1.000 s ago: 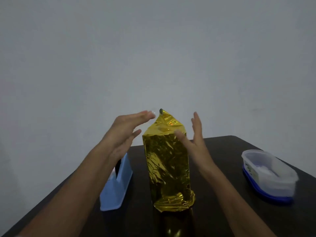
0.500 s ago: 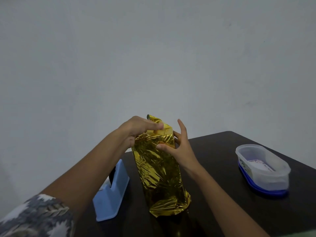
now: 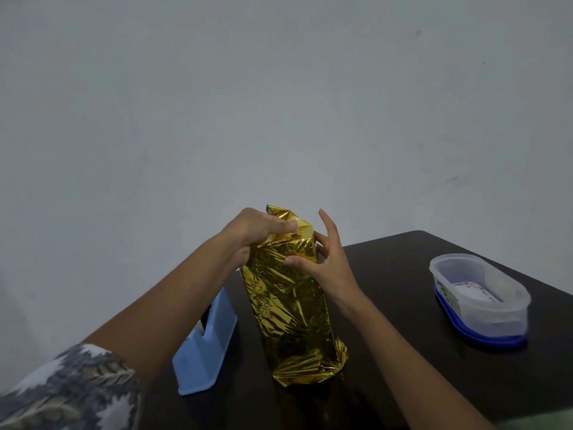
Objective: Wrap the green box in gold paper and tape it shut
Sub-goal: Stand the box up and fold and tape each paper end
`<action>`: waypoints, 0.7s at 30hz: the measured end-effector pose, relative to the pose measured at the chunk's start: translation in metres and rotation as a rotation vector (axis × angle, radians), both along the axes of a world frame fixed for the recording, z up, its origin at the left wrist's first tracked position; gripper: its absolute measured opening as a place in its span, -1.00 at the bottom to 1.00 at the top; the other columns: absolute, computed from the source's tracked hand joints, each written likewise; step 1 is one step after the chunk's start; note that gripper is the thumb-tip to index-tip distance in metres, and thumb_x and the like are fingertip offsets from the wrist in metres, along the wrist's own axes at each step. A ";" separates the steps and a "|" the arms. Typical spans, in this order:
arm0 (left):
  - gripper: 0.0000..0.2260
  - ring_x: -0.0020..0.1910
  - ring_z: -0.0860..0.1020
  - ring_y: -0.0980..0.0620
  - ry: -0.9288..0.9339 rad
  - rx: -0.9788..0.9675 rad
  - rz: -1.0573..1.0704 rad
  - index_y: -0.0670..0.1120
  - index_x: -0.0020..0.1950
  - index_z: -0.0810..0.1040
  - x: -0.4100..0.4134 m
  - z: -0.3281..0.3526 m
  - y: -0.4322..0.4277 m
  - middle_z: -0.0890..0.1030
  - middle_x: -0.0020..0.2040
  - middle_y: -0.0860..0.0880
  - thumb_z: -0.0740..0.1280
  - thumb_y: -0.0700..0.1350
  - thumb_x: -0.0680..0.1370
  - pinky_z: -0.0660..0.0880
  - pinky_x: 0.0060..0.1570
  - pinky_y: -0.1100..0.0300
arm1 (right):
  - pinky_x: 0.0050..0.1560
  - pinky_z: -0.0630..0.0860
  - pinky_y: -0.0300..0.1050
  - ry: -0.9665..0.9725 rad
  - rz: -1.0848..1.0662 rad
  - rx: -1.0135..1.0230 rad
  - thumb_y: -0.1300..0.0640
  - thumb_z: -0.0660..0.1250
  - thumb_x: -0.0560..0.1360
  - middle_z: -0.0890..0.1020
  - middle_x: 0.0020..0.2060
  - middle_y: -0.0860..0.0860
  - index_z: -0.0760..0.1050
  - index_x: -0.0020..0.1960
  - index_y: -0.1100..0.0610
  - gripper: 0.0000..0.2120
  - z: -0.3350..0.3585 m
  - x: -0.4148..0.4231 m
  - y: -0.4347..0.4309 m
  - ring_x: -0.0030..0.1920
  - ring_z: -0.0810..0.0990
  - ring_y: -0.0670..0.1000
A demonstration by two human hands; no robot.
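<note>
A tall box wrapped in shiny gold paper (image 3: pixel 288 305) stands on end, leaning slightly left, on the dark table (image 3: pixel 403 352). A small green corner of the box (image 3: pixel 268 208) peeks out at the top. My left hand (image 3: pixel 257 232) curls over the top left and presses the folded paper down with fingers and thumb. My right hand (image 3: pixel 322 262) holds the upper right side, thumb on the front face, fingers behind, index finger raised. The paper is crumpled at the bottom end.
A light blue tape dispenser (image 3: pixel 206 346) stands just left of the box, under my left forearm. At the right sits a clear plastic container (image 3: pixel 477 296) with a blue lid beneath it. A grey wall rises behind the table.
Both hands came in from open beside the box and took hold of its top. The gold peak at the top has been folded down and the box now leans left.
</note>
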State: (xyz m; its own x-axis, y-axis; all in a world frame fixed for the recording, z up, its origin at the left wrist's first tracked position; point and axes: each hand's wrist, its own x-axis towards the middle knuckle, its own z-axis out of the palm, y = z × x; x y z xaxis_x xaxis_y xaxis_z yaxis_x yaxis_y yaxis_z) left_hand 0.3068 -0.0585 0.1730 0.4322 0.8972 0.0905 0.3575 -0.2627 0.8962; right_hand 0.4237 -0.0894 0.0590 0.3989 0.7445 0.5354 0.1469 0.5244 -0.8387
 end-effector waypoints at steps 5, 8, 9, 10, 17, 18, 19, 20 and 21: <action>-0.77 -0.16 0.64 -0.12 -0.021 0.032 0.031 -0.19 -0.03 0.64 0.002 -0.004 0.000 0.66 -0.11 -0.20 0.52 -0.15 0.37 0.60 -0.18 0.10 | 0.37 0.31 0.05 0.008 -0.013 0.000 -0.05 0.52 0.16 0.36 0.41 0.07 -0.06 0.50 -0.18 0.08 0.000 -0.001 0.001 0.41 0.30 0.09; -0.86 -0.03 0.62 -0.18 -0.052 0.078 0.042 -0.14 -0.12 0.67 0.003 -0.011 0.002 0.66 -0.05 -0.20 0.53 -0.17 0.35 0.56 0.06 -0.07 | 0.36 0.29 0.02 0.018 -0.028 0.007 -0.02 0.54 0.17 0.36 0.41 0.07 -0.11 0.51 -0.18 0.12 -0.001 -0.002 0.002 0.42 0.30 0.07; -0.89 0.02 0.61 -0.19 -0.060 0.103 0.038 -0.11 -0.17 0.67 0.004 -0.013 0.003 0.66 -0.04 -0.19 0.53 -0.17 0.35 0.53 0.12 -0.11 | 0.35 0.28 0.01 0.019 -0.029 0.010 -0.03 0.54 0.16 0.36 0.41 0.07 -0.11 0.51 -0.18 0.12 -0.001 -0.002 0.002 0.42 0.30 0.07; -0.93 0.05 0.59 -0.18 -0.066 0.134 0.033 -0.08 -0.21 0.68 0.004 -0.016 0.003 0.67 -0.04 -0.16 0.53 -0.17 0.35 0.51 0.16 -0.12 | 0.36 0.28 0.03 0.019 -0.030 0.014 -0.05 0.53 0.14 0.36 0.41 0.08 -0.11 0.50 -0.19 0.13 -0.001 -0.002 0.002 0.42 0.30 0.07; -0.46 0.22 0.46 -0.06 -0.032 0.308 0.126 -0.07 0.29 0.50 0.008 -0.026 0.007 0.50 0.23 -0.03 0.54 -0.05 0.35 0.44 0.23 -0.11 | 0.38 0.32 0.11 0.019 -0.025 0.035 -0.05 0.59 0.15 0.35 0.41 0.08 -0.06 0.50 -0.20 0.14 -0.003 0.001 0.002 0.41 0.31 0.09; -0.24 0.31 0.39 -0.10 0.004 0.301 0.164 -0.10 0.44 0.31 0.008 -0.025 0.010 0.40 0.35 -0.09 0.55 -0.01 0.33 0.42 0.25 -0.11 | 0.38 0.31 0.10 0.019 -0.026 0.038 -0.04 0.59 0.15 0.34 0.41 0.08 -0.06 0.50 -0.20 0.13 -0.003 0.001 0.003 0.42 0.30 0.10; -0.09 0.38 0.32 -0.13 0.034 0.293 0.200 -0.12 0.50 0.15 0.007 -0.024 0.012 0.30 0.43 -0.12 0.57 0.02 0.30 0.40 0.27 -0.12 | 0.37 0.30 0.07 0.017 -0.028 0.041 -0.03 0.59 0.15 0.33 0.42 0.08 -0.06 0.51 -0.19 0.13 -0.003 0.000 0.003 0.42 0.29 0.10; -0.02 0.41 0.28 -0.16 0.057 0.289 0.226 -0.14 0.52 0.08 0.008 -0.022 0.013 0.23 0.46 -0.14 0.58 0.06 0.28 0.39 0.28 -0.12 | 0.35 0.29 0.04 0.015 -0.030 0.041 -0.03 0.57 0.14 0.32 0.42 0.08 -0.06 0.51 -0.18 0.13 -0.003 0.000 0.003 0.43 0.28 0.10; 0.02 0.42 0.26 -0.16 0.080 0.287 0.249 -0.15 0.51 0.05 0.009 -0.021 0.015 0.21 0.47 -0.15 0.58 0.09 0.26 0.39 0.29 -0.11 | 0.34 0.29 0.01 0.013 -0.027 0.042 -0.04 0.55 0.14 0.32 0.43 0.08 -0.05 0.51 -0.18 0.12 -0.003 0.000 0.003 0.43 0.28 0.10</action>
